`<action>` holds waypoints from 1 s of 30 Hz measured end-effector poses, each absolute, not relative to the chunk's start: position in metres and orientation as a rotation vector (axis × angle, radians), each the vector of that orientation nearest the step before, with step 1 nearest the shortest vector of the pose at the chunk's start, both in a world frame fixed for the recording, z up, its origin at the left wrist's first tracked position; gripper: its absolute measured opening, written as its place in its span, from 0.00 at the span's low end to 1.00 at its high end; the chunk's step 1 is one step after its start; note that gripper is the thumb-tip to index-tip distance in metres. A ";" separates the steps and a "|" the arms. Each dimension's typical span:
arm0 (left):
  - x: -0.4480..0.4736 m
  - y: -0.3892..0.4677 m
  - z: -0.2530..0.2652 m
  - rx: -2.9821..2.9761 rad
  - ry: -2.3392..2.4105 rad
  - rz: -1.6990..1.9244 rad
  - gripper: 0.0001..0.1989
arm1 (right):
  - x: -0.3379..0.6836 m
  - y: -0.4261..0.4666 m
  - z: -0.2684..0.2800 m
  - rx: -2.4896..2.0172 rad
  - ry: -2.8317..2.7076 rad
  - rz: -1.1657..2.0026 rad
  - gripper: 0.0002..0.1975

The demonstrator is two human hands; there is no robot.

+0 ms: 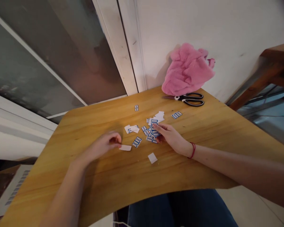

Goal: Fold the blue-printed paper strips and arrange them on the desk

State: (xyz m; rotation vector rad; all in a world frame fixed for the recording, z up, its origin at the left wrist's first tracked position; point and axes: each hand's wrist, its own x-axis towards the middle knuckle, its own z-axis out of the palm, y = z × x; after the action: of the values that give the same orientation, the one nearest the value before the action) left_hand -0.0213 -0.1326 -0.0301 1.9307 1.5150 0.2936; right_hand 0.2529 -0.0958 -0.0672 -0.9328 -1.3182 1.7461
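My left hand (110, 141) is slightly blurred, its fingers curled. Its thumb and fingertip meet the left end of a blank white paper slip (126, 148) low over the table. Between thumb and fingers, my right hand (169, 136) grips several paper labels (154, 124) printed with blue-edged boxes. More blue-edged labels (145, 130) lie against them, partly covered. White pieces (159, 116) overlap just beyond this hand. Between my hands rest a loose label (137, 142) and a small pile of white slips (132, 129). A lone blank piece (152, 158) lies nearer me.
On the wooden table (180, 170), black-handled scissors (189, 99) lie beside a pink fluffy cloth (189, 71) against the wall. Single labels sit at the back (136, 108) and right (176, 115). A white-framed glass door (85, 47) borders the table's far left side.
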 end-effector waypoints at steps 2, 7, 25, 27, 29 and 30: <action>-0.026 -0.129 -0.034 1.890 1.644 0.381 0.05 | 0.253 -0.096 -0.067 -0.927 -1.345 1.731 0.21; 0.003 -0.131 -0.046 2.090 1.833 0.678 0.08 | 0.252 -0.096 -0.067 -0.918 -1.339 1.739 0.20; 0.046 -0.141 -0.057 1.683 1.460 0.744 0.10 | 0.251 -0.094 -0.072 -0.904 -1.471 1.715 0.21; 0.048 -0.142 -0.055 1.637 1.433 0.837 0.10 | 0.252 -0.095 -0.073 -0.926 -1.520 1.693 0.20; 0.053 -0.144 -0.053 1.586 1.376 0.922 0.11 | 0.252 -0.097 -0.074 -0.935 -1.591 1.646 0.18; 0.056 -0.145 -0.052 1.559 1.327 0.964 0.11 | 0.252 -0.099 -0.073 -0.936 -1.634 1.609 0.17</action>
State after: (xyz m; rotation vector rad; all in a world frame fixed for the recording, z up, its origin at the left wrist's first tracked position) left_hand 0.0557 -0.1454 -0.0523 1.5590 1.3268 0.9639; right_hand 0.2517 -0.0987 -0.0733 -0.9359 -1.6343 1.6090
